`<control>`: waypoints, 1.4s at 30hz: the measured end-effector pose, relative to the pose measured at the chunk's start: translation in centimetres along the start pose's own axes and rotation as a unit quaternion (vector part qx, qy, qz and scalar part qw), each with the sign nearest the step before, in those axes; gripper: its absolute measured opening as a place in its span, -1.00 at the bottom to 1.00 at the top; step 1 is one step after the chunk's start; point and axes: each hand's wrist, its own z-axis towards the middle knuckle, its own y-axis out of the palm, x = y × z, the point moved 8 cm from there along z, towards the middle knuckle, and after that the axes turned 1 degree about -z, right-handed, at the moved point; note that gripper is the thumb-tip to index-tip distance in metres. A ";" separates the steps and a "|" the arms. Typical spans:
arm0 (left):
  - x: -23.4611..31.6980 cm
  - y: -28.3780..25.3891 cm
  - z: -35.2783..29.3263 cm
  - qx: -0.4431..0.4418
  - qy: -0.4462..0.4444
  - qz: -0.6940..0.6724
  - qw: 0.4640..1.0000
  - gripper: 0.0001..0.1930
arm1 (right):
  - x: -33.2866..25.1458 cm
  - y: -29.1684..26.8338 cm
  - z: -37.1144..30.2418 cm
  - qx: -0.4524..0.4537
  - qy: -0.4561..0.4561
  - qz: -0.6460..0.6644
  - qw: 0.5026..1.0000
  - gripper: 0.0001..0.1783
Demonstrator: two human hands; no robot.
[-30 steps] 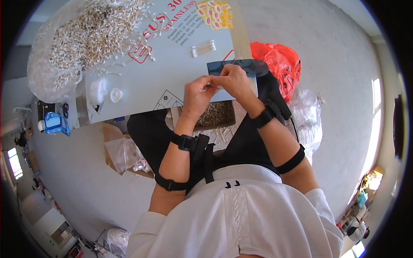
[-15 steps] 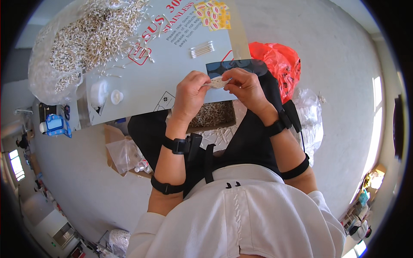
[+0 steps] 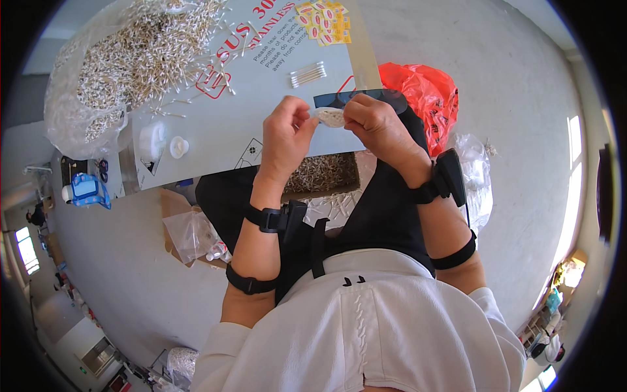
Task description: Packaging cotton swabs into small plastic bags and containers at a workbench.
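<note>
Between my hands, above the table's near edge, is a small clear plastic bag (image 3: 330, 117), oval from above, with what look like packed cotton swab tips inside. My right hand (image 3: 380, 129) is closed on its right edge with thumb and bent fingers. The fingers of my left hand (image 3: 285, 136) are curled at its left edge, the thumb tip against it; the exact grip is partly hidden. A dark blue film strip (image 3: 326, 100) lies just beyond the bag. Below my hands, an open box (image 3: 321, 191) of cotton swabs rests by my lap.
A large clear bag (image 3: 59, 124) spills loose cotton swabs (image 3: 140, 65) over the table's far left. A short row of swabs (image 3: 307, 75), yellow-and-white packets (image 3: 323, 23), a white tub (image 3: 152, 140) and a white lid (image 3: 178, 147) lie on it. A red plastic bag (image 3: 424, 101) sits right.
Both hands have risen slightly away from me with the bag. My left fingers have loosened and shifted a little left, and more of the bag's top shows.
</note>
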 end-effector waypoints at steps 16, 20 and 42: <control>1.2 2.1 -0.5 0.004 0.119 0.228 0.966 -0.91 | -0.6 1.2 -0.2 -0.010 0.005 -0.039 0.999 -0.75; -2.9 1.2 -0.3 -0.023 -0.078 0.053 0.995 -0.88 | -0.5 1.3 0.1 -0.012 0.005 -0.043 0.999 -0.76; -4.1 4.1 1.1 -0.153 -0.227 -0.123 0.954 -0.76 | 3.6 3.5 -1.8 0.057 0.151 0.188 0.969 -0.60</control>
